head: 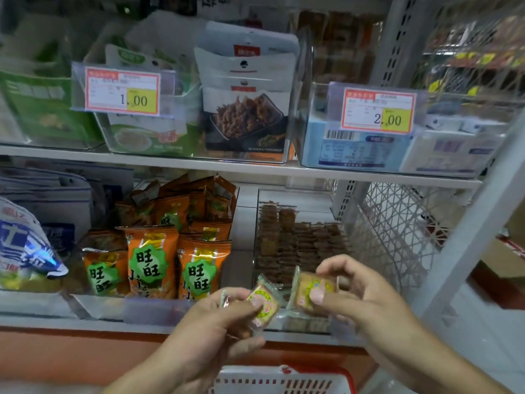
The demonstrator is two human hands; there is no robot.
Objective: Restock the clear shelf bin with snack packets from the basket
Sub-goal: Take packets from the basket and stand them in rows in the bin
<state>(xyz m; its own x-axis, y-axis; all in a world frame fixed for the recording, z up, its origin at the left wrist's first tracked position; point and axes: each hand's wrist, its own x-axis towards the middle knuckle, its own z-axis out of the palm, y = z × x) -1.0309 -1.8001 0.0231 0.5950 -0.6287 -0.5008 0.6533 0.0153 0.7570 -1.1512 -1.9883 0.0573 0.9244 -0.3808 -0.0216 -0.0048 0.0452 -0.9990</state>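
You see everything through one wide-angle camera on your head, facing the lower shelf board straight on and tilted slightly downward. That board crosses the middle of the view. Above it, the upper tier's bins and the 1.00 price tag fill the top. Below it, the clear shelf bin sits close, within arm's reach, with your left hand and right hand in front of it. Further below, at the bottom edge, only the rim of the red basket shows. Straight lines bow toward the edges. No second view overlaps this one.
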